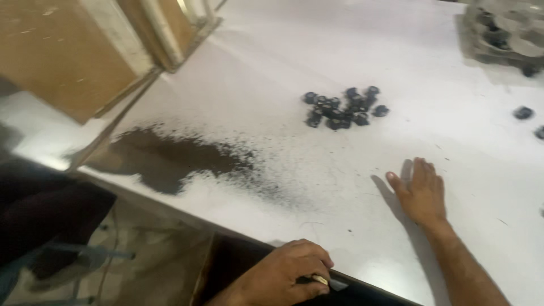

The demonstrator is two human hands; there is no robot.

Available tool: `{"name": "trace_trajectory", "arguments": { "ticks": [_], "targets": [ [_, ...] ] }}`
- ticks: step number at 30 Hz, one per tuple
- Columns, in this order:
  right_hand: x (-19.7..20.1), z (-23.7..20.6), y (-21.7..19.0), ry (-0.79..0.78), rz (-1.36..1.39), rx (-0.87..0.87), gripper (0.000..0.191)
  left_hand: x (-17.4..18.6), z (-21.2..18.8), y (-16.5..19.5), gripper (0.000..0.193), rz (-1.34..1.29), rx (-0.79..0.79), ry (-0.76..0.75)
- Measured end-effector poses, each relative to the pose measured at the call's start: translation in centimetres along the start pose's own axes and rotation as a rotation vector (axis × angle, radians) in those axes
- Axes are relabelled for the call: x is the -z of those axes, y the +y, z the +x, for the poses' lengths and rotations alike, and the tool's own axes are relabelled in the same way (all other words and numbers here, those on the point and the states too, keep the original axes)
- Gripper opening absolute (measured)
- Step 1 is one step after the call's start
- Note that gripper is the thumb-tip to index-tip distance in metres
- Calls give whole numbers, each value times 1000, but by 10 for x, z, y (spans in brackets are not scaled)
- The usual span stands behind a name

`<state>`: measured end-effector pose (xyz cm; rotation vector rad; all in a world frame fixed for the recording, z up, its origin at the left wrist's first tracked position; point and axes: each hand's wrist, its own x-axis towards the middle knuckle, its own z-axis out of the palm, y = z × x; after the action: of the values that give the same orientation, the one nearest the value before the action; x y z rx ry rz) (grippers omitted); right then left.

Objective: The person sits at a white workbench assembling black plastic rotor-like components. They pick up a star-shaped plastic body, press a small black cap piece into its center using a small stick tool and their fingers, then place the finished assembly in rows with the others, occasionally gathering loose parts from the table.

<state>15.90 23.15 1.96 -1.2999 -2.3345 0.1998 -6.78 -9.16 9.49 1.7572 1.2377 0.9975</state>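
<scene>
The right hand (422, 192) lies flat on the white desk (272, 73), palm down, fingers spread loosely and released, gripping nothing. The left hand (286, 275) sits at the desk's near edge, at about 6 o'clock in the view, fingers curled tight around a small dark tool (331, 282) with a brass-coloured band; only its tip shows past the thumb, so I cannot tell what kind of tool it is.

A cluster of small black round parts (343, 107) rests on the desk at roughly 11 o'clock from the right hand, well apart from it. Two more stray black parts (523, 113) lie toward 2 o'clock from that hand, near the right border. At the far 1 o'clock corner stands a grey moulded tray (501, 31) with round pockets, blurred, a few dark pieces in it.

A broad smear of black powder (170, 158) spreads across the desk at 9 o'clock from the right hand, thick by the left edge and thinning to speckles toward the middle.

At 10 o'clock a brown cardboard box (68, 51) with pale tape strips leans against the desk's corner. Below the desk edge, tan floor (153, 249) shows, and a dark-clothed leg (45, 215) at the left border.
</scene>
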Motion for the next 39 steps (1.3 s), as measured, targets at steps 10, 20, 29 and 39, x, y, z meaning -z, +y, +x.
{"name": "trace_trajectory", "arguments": {
  "ticks": [10,20,29,39],
  "targets": [
    [-41,-147,-254,-636,480,969,71,64,-109,8,18,-51,56,887],
    [72,-150,-59,9,401,-61,26,2,120,-27,34,507,131,-349],
    [75,-119,-81,-194,162,34,44,156,279,-98,66,632,211,180],
    [50,-44,-49,-171,76,264,31,130,269,-133,71,939,239,52]
  ]
}}
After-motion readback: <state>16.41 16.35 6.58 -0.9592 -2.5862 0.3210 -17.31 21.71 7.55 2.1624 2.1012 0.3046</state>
